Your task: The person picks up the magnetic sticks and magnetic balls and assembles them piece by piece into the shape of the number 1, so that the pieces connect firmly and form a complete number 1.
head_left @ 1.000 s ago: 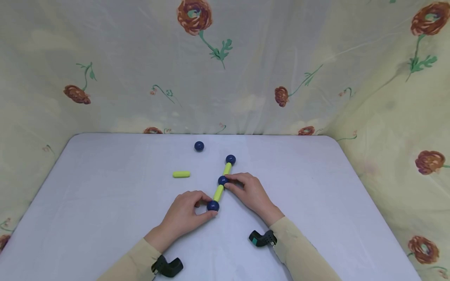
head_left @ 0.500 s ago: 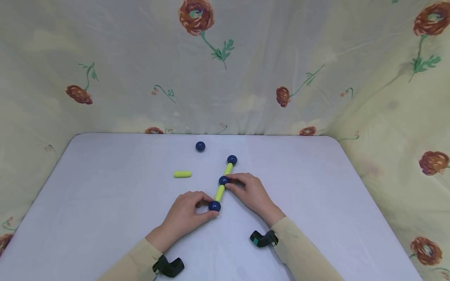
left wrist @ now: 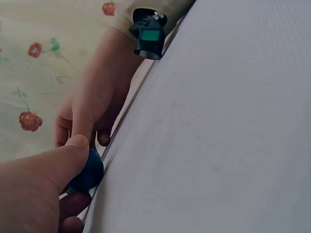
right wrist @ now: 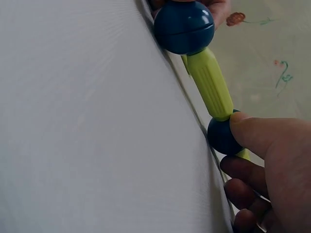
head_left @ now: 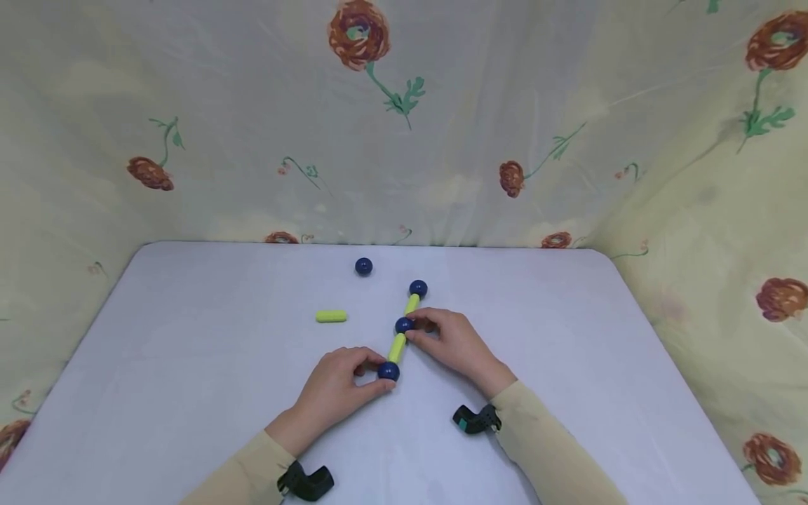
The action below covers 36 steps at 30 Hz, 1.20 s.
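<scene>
A chain of blue balls and yellow-green rods lies on the white table, slanting away from me in the head view. My left hand (head_left: 337,386) pinches the nearest blue ball (head_left: 388,372) between thumb and fingers. From that ball a yellow-green rod (head_left: 397,348) runs to the middle blue ball (head_left: 404,325), which my right hand (head_left: 456,345) pinches from the right side. Beyond it, a second yellow-green rod (head_left: 412,304) ends at the far blue ball (head_left: 418,288). In the right wrist view, the near rod (right wrist: 210,83) touches both held balls.
A loose yellow-green rod (head_left: 331,316) lies left of the chain. Behind it, near the table's back edge, sits a loose blue ball (head_left: 363,266). Flower-patterned cloth (head_left: 442,196) hangs behind and beside the white table (head_left: 189,337). Each wrist wears a black camera mount (head_left: 306,482).
The head view has shifted slightly, so everything appears a little further right. Both hands keep their hold on the same balls, and the chain looks unchanged.
</scene>
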Each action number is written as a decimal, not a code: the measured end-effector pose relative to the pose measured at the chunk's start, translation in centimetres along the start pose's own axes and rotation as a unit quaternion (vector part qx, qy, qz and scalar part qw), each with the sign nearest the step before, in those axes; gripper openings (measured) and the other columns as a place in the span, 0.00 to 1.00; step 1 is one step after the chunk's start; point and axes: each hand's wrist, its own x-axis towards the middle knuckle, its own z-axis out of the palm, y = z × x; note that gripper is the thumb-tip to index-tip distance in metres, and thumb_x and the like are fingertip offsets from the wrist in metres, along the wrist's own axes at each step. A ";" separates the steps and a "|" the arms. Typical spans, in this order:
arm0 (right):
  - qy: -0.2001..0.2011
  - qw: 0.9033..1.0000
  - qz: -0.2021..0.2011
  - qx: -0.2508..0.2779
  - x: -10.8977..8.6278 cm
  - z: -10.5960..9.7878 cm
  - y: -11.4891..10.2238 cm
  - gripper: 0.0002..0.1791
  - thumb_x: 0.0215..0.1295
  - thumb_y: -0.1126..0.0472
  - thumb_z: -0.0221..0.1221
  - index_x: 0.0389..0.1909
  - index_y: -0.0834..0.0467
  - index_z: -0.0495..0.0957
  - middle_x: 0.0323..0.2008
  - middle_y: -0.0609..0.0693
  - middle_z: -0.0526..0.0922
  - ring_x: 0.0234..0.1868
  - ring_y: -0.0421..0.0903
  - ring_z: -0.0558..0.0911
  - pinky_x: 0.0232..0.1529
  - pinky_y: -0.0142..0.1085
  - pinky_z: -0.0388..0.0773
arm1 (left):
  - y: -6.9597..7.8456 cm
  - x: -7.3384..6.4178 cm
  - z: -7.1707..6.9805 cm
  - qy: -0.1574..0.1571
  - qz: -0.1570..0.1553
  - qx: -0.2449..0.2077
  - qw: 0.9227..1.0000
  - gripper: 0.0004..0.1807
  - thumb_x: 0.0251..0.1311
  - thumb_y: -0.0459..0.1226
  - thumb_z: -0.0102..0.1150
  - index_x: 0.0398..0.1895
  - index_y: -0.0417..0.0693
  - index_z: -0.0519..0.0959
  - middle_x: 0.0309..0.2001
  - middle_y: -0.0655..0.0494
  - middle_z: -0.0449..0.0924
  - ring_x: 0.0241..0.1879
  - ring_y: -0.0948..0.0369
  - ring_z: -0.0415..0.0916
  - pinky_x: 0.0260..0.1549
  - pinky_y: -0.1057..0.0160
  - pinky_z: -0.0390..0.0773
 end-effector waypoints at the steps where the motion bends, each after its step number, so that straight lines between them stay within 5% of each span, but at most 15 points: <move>1: 0.002 1.000 0.000 -0.002 0.0 0.0 0.0 0.19 0.65 0.45 0.64 0.53 0.47 0.82 0.42 0.38 0.83 0.42 0.36 0.79 0.46 0.37 0.76 | 0.0 0.0 0.0 0.001 0.000 0.000 1.000 0.18 0.54 0.56 0.70 0.45 0.63 0.83 0.38 0.74 0.80 0.32 0.68 0.70 0.35 0.64 0.71; 18: 0.048 0.999 -0.015 -0.013 -0.6 0.6 0.9 0.18 0.67 0.46 0.62 0.55 0.45 0.82 0.48 0.38 0.84 0.50 0.37 0.79 0.50 0.39 0.75 | 0.4 0.2 -0.1 -0.010 -0.006 -0.002 1.000 0.21 0.54 0.56 0.70 0.48 0.61 0.82 0.39 0.72 0.81 0.34 0.70 0.72 0.38 0.64 0.73; 25: 0.054 0.998 -0.008 -0.008 -0.4 0.9 1.3 0.18 0.67 0.46 0.62 0.55 0.46 0.82 0.48 0.38 0.84 0.51 0.39 0.79 0.52 0.40 0.75 | -0.1 0.5 -1.1 -0.037 -0.053 -0.062 0.996 0.25 0.54 0.58 0.70 0.53 0.59 0.81 0.40 0.70 0.81 0.37 0.70 0.75 0.40 0.62 0.76; 29: 0.053 0.999 0.001 -0.004 -0.4 0.9 1.3 0.18 0.67 0.45 0.62 0.55 0.46 0.82 0.49 0.39 0.84 0.51 0.39 0.79 0.53 0.40 0.75 | -0.8 0.7 -2.4 -0.020 -0.080 -0.109 0.991 0.22 0.54 0.52 0.72 0.51 0.57 0.82 0.40 0.68 0.82 0.37 0.68 0.77 0.39 0.60 0.77; 36: 0.056 0.998 0.001 0.002 -0.2 0.9 1.1 0.18 0.66 0.47 0.63 0.54 0.47 0.83 0.49 0.39 0.84 0.52 0.39 0.79 0.53 0.39 0.75 | -2.8 1.0 -4.8 0.029 -0.117 -0.091 0.989 0.22 0.54 0.50 0.73 0.49 0.54 0.82 0.42 0.66 0.82 0.37 0.65 0.78 0.37 0.60 0.77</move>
